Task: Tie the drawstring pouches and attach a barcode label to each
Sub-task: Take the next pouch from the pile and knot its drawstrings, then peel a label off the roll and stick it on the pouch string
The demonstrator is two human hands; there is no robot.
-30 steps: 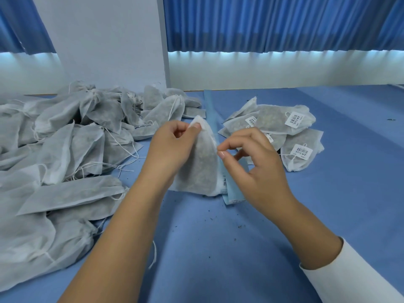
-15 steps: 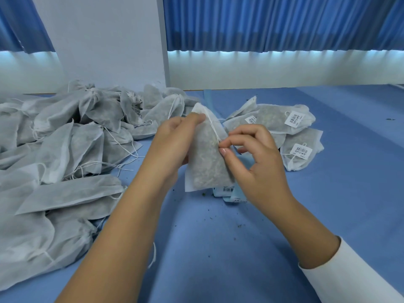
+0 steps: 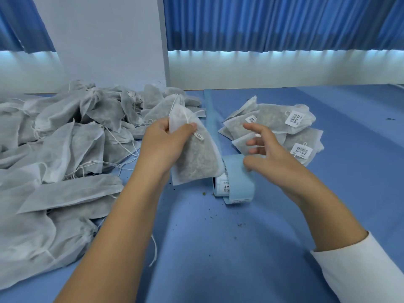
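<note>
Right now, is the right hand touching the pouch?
Apart. The head view shows blue label roll between the open right hand and the pouch the left hand grips.

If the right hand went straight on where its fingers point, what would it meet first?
Probably the pouch held by the left hand; the open right hand points its fingers at it. Depth is unclear.

A blue worktop (image 3: 218,259) is filling the lower view, with dark crumbs (image 3: 240,225) lying scattered near its middle and a few specks (image 3: 390,118) sitting toward its right edge. Beyond its far edge a white wall (image 3: 284,68) is running, a pale pillar (image 3: 105,40) is standing toward the left, and pleated blue curtains (image 3: 273,22) are hanging above.
</note>
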